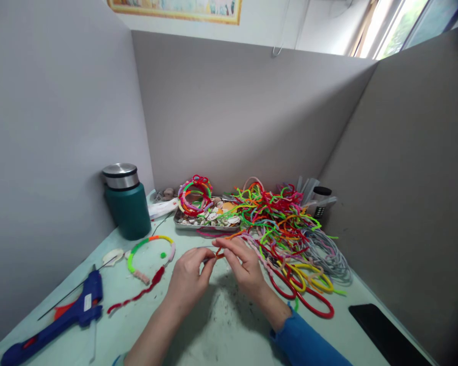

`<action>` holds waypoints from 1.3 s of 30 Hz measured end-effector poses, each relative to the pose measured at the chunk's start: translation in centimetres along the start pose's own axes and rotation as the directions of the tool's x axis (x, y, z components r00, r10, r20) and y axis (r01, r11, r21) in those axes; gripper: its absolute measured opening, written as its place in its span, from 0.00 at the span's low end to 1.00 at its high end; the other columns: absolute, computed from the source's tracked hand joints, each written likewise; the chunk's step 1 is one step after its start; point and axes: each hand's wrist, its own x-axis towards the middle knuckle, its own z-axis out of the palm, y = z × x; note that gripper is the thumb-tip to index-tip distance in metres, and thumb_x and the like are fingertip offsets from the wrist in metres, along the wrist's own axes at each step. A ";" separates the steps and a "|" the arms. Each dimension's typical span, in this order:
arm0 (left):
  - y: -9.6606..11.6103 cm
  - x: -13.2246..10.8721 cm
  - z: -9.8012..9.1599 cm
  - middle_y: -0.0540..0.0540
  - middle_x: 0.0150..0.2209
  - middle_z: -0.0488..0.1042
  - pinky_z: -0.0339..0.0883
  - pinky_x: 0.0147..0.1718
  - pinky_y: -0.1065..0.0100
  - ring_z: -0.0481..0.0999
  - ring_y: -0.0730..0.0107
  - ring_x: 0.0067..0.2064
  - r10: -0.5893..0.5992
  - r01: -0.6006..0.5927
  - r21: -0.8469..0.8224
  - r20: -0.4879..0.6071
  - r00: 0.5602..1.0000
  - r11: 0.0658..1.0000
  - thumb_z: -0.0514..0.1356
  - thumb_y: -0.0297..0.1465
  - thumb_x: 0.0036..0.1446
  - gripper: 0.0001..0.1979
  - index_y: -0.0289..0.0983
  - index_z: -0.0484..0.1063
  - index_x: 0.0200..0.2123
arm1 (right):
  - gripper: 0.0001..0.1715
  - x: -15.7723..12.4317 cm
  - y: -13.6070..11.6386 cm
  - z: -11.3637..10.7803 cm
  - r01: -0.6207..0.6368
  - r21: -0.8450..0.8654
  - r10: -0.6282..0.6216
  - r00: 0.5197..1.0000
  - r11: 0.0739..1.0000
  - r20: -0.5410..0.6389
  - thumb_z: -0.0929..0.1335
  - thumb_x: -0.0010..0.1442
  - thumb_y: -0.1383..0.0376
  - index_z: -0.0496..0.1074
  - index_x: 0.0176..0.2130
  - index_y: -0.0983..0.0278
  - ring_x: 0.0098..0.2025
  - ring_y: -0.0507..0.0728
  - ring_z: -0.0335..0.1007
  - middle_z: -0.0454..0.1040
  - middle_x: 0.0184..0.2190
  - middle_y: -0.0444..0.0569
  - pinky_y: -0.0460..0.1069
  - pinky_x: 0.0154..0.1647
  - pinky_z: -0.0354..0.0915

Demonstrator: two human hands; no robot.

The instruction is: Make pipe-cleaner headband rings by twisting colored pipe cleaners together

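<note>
Over the middle of the table, my left hand (191,272) and my right hand (244,264) meet with bent fingers around a short orange-red pipe cleaner (220,256). My left thumb and forefinger pinch one part of it. The right thumb and fingers close on its other side, and they partly hide it. Left of my hands lies a curved band of coloured pipe cleaners (132,256), green, orange, yellow and pink. From its pink end trails a twisted red pipe cleaner (145,294). A small green pompom (163,255) sits inside the curve.
A blue glue gun (78,307) and a green bottle (127,211) stand at left. Behind my hands are a metal tray (206,228), several stacked rings (181,201) and a tangled pipe cleaner pile (270,208). Red-handled scissors (320,311) and a black phone (385,333) lie right.
</note>
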 end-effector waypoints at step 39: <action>-1.3 0.7 -0.4 0.59 0.15 0.55 0.41 0.15 0.77 0.49 0.83 0.16 -0.543 0.497 -0.706 0.187 0.818 0.504 0.61 0.46 0.47 0.20 0.33 0.72 0.32 | 0.26 -1.1 0.2 0.3 0.420 -0.333 -0.346 0.901 0.844 0.261 0.64 0.55 0.70 0.64 0.53 0.57 0.54 0.62 0.60 0.72 0.50 0.47 0.62 0.51 0.56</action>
